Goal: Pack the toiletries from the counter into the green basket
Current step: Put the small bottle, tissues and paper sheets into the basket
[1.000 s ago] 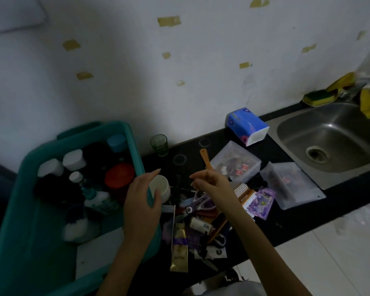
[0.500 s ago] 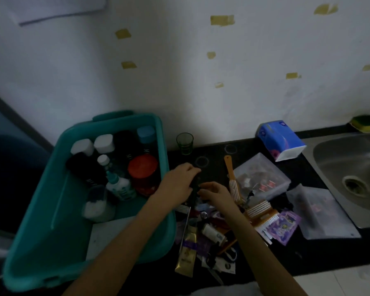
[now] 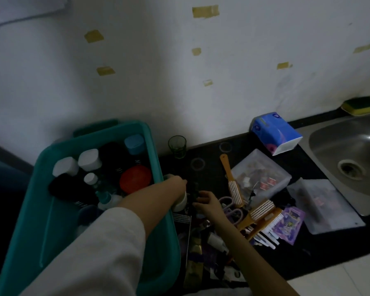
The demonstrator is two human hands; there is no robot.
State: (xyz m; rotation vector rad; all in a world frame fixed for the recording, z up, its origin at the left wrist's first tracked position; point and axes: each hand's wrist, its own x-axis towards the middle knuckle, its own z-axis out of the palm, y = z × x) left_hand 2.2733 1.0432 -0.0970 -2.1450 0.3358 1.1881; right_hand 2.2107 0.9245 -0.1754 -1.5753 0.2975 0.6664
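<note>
From the head view, your only view, your left hand (image 3: 175, 184) reaches across the right rim of the green basket (image 3: 51, 221) with its fingers curled down over a white cup (image 3: 181, 202) that stands on the black counter (image 3: 320, 246) just beside the basket wall; whether those fingers have closed on it you cannot tell, since the hand hides the contact. Your right hand (image 3: 208, 202) sits just beside it with fingers narrowed around something small and dark, too dim to name. The basket is partly packed: white-capped bottles (image 3: 89, 160), a blue-capped one (image 3: 134, 144), a jar with a red lid (image 3: 135, 179) and dark containers fill its far end, while its near half looks mostly free. Plenty is left on the counter: wooden-handled brushes (image 3: 233, 184), purple scissors (image 3: 231, 207), a gold tube (image 3: 193, 268), a purple packet (image 3: 291, 223), two clear boxes (image 3: 259, 176), a small green glass (image 3: 177, 146) and a blue tissue pack (image 3: 275, 132) by the sink (image 3: 350, 146). You are, by this look, somewhere past the start and well short of done; the pile under your right forearm is the bulk of the remaining work.
</note>
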